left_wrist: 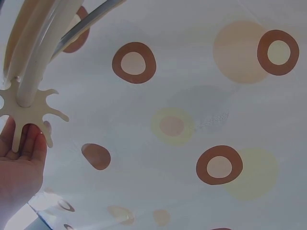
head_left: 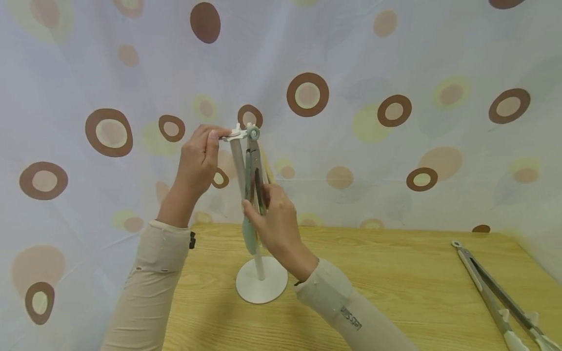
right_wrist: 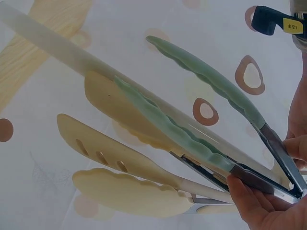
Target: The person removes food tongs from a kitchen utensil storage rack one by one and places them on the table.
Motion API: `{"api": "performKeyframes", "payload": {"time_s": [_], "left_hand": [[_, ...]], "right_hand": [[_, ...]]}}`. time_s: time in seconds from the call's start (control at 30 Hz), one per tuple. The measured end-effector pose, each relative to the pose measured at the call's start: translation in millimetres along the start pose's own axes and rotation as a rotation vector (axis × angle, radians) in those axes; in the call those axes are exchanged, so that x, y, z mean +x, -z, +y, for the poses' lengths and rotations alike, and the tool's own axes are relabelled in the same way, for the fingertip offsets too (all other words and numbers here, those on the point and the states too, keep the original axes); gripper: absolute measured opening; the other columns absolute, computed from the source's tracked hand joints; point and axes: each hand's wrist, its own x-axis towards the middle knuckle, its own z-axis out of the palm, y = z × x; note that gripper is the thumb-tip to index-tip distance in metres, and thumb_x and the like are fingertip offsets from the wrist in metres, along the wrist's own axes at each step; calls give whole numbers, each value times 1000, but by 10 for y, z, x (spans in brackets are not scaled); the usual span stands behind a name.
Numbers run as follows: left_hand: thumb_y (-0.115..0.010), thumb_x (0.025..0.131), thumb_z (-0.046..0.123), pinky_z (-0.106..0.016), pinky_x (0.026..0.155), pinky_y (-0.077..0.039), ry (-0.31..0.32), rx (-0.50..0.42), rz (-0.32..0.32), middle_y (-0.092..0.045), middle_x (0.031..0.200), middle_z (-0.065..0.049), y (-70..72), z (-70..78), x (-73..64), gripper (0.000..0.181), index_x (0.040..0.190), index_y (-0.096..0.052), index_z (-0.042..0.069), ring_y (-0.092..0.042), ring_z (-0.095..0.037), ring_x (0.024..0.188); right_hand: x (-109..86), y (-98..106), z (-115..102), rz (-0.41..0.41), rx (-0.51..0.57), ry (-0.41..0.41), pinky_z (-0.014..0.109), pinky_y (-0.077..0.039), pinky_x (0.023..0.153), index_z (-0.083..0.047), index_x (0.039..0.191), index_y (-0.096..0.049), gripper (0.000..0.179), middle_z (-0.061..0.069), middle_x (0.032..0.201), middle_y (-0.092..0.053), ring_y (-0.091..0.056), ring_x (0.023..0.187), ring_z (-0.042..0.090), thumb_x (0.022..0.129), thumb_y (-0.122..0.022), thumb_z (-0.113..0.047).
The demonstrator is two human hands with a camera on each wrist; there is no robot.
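A utensil stand has a white round base (head_left: 261, 292), an upright pole (right_wrist: 72, 55) and a star-shaped hook disc (left_wrist: 31, 114) at its top. My left hand (head_left: 197, 158) pinches one edge of that disc. With my right hand (head_left: 280, 222) I hold metal tongs (right_wrist: 273, 184) with green scalloped tips, their arms spread apart, tips downward. The hanging ring (head_left: 253, 133) of the tongs is right at the hooks. Cream-tipped tongs (right_wrist: 129, 191) and a cream slotted turner (right_wrist: 96, 148) hang beside the pole, partly behind the right hand in the head view.
A second pair of tongs (head_left: 487, 287), grey with white tips, lies at the right side of the wooden table (head_left: 373, 273). A dotted curtain (head_left: 342, 141) hangs close behind the stand and along the left.
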Motion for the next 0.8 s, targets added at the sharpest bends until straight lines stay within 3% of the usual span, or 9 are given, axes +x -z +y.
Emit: {"api": "performKeyframes", "payload": {"time_s": [0.37, 0.8], "left_hand": [[-36, 101, 6, -43, 84, -44, -3, -3, 7, -62, 105, -20, -4, 0, 12, 34, 108, -67, -6, -57, -31, 100], [-36, 101, 6, -43, 87, -44, 3, -17, 8, -62, 106, -20, -10, -12, -4, 34, 108, -67, -6, -57, -31, 102]], "right_hand": [[-5, 106, 39, 67, -7, 51, 35, -51, 70, 4, 106, -60, 33, 13, 93, -61, -59, 78, 23, 85, -73, -18], [-30, 252, 124, 93, 20, 88, 34, -54, 71, 5, 115, -58, 39, 12, 91, -63, -63, 76, 22, 86, -71, -18]]}}
